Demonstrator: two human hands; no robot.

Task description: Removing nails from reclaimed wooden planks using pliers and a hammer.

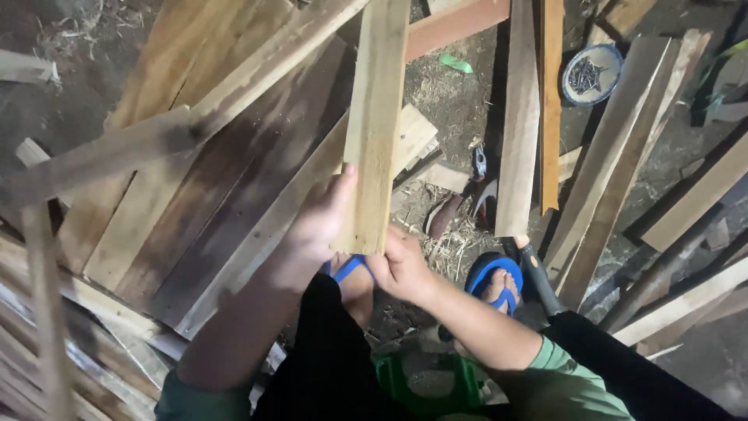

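We hold the plank (374, 117) | long axis points away | left hand (315, 234), right hand (401, 265): fingers gripping its near end

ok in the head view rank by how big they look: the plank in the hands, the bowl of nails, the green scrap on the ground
1. plank, held by the left hand and right hand; nearness to the camera enlarges it.
2. bowl of nails.
3. green scrap, clearly the smallest.
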